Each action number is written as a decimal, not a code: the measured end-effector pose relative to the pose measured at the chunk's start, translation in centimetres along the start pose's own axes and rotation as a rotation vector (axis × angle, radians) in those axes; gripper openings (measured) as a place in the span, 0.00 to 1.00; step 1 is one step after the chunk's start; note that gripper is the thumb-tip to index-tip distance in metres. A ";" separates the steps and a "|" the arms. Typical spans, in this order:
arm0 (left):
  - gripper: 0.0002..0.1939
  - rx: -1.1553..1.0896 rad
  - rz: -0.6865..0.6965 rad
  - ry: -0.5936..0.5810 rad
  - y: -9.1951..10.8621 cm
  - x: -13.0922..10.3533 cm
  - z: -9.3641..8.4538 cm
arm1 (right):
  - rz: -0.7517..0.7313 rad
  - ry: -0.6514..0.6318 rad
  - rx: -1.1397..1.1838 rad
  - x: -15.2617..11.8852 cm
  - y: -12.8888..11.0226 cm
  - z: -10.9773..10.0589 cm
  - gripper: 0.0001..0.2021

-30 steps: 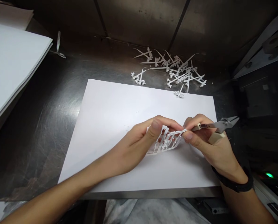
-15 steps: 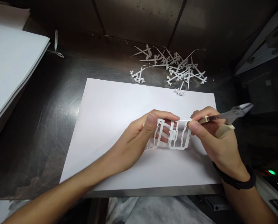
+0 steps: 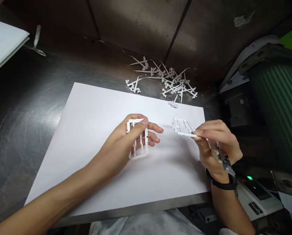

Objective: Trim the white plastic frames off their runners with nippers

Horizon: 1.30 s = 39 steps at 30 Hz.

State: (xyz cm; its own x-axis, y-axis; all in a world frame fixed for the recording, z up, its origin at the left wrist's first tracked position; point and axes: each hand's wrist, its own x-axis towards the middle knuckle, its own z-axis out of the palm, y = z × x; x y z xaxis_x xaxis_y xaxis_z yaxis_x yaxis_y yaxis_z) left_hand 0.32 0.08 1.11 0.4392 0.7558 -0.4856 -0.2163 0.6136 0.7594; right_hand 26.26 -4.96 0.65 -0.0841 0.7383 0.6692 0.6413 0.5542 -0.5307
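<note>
Between the thumb and index finger of my left hand (image 3: 121,140) is a white plastic frame (image 3: 146,140), upright, with thin bars across its opening. The other fingers of that hand spread behind it. My right hand (image 3: 219,143) pinches the corner of a second white plastic frame (image 3: 182,133), tilted nearly flat and apart from the first. Tucked in the right palm is a pair of cutting pliers (image 3: 225,161), its metal jaws pointing down toward the wrist. Both hands are above a large white sheet (image 3: 94,104).
Trimmed white plastic sprues (image 3: 177,86) lie piled behind the sheet, one piece resting on its far edge. A stack of white sheets (image 3: 6,42) is at the left, with a white looped strip (image 3: 37,39) beside it. Machinery with a green ribbed surface (image 3: 278,107) stands at the right.
The two frames have moved apart, one staying in each hand. My right hand has turned, swinging the pliers' jaws from pointing right to pointing down. The camera view has shifted right.
</note>
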 end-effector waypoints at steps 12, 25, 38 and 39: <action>0.19 0.118 0.021 -0.034 -0.1 0.0 -0.7 | 0.091 -0.027 0.159 0.3 -0.3 0.7 0.05; 0.23 -0.398 -0.179 -0.059 0.7 0.3 0.1 | 0.419 -0.093 0.382 0.3 -0.8 0.5 0.05; 0.16 -0.297 -0.160 -0.191 0.4 0.0 -0.2 | 0.842 -0.277 0.597 -0.7 -0.5 0.4 0.07; 0.16 -0.221 -0.117 -0.215 0.3 0.0 -0.3 | 0.838 -0.282 0.594 -0.7 -0.5 0.5 0.07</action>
State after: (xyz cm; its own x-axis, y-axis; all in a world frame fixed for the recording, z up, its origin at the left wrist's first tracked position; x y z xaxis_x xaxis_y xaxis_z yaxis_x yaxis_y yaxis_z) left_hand -0.03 0.31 1.18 0.6416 0.6260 -0.4433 -0.3272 0.7460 0.5800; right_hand 25.65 -5.61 0.20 -0.0111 0.9913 -0.1313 0.1083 -0.1293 -0.9857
